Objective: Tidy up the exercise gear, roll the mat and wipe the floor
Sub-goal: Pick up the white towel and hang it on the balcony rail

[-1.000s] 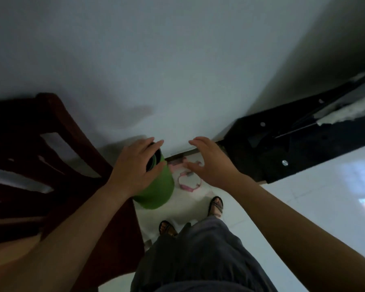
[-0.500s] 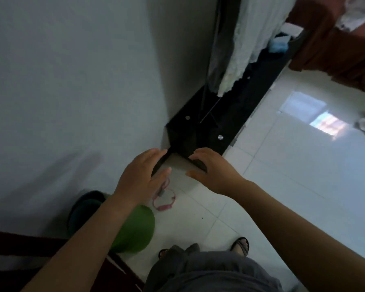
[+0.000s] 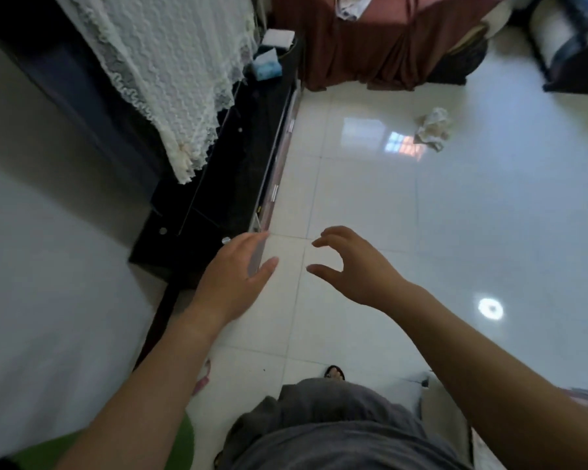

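Starting nearest the camera, a grey garment (image 3: 336, 432) was seen at the bottom of the view, with a sandalled foot (image 3: 334, 372) showing just past its upper edge on the white tiled floor (image 3: 455, 215). At the lower left corner, a patch of the green rolled mat (image 3: 180, 446) was visible beside the white wall (image 3: 48, 283), partly hidden by the left forearm; whether it stood upright could not be told. A small pink item (image 3: 202, 379) was glimpsed on the floor just beside that forearm, too little of it shown to be named. Both bare arms were held out forward above the tiles. The left hand (image 3: 233, 279) was held loose with fingers extended and thumb apart, nothing in it. The right hand (image 3: 357, 266) was curled into a wide claw, thumb and fingers well apart, and nothing was gripped. The two hands were near each other but not touching. Beyond the left hand, a low black cabinet (image 3: 231, 184) was set along the wall, draped with a white lace cloth (image 3: 170, 79); a blue tissue box (image 3: 267, 67) was placed on its far end. Farther out, a crumpled rag (image 3: 433, 128) was lying alone on the floor, well apart from both hands. At the far side, furniture covered with a dark red cloth (image 3: 364, 45) was seen.
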The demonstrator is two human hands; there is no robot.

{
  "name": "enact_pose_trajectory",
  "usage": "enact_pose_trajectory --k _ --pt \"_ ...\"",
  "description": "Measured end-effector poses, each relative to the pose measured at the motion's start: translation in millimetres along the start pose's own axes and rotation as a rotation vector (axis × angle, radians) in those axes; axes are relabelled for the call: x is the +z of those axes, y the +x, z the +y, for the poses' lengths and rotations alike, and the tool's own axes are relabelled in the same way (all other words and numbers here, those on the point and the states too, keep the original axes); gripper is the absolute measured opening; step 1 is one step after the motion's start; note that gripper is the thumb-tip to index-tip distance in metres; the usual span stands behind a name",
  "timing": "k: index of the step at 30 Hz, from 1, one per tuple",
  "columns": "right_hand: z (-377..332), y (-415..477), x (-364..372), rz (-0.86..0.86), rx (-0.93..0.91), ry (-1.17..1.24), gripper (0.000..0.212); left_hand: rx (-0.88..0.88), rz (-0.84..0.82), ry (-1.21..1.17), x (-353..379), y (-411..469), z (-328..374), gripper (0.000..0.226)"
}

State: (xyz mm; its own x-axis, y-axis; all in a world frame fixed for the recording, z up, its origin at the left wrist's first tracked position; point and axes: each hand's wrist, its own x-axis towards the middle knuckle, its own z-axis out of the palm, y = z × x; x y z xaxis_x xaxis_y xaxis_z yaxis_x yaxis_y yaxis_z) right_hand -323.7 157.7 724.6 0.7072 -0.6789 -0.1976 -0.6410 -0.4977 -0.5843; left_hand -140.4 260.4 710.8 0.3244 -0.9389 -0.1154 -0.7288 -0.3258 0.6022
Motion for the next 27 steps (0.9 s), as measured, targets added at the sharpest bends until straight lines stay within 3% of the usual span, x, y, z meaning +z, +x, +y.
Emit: enact_pose_trajectory --k 3,7,15,27 --pt "40 -3 -27 0.046 0.049 0.007 0.048 0.039 -0.051 0.016 25 24 32 0.049" --pt "77 -3 -53 -0.029 0.132 -0.008 0.048 0.109 -0.09 0.037 41 50 64 0.047" --pt "108 34 -75 -0.023 0.188 -0.008 0.049 0.186 -0.147 0.095 50 122 82 0.048" --pt "132 205 -140 -0.091 0.2 -0.086 0.051 0.173 -0.219 0.166 36 298 66 0.054"
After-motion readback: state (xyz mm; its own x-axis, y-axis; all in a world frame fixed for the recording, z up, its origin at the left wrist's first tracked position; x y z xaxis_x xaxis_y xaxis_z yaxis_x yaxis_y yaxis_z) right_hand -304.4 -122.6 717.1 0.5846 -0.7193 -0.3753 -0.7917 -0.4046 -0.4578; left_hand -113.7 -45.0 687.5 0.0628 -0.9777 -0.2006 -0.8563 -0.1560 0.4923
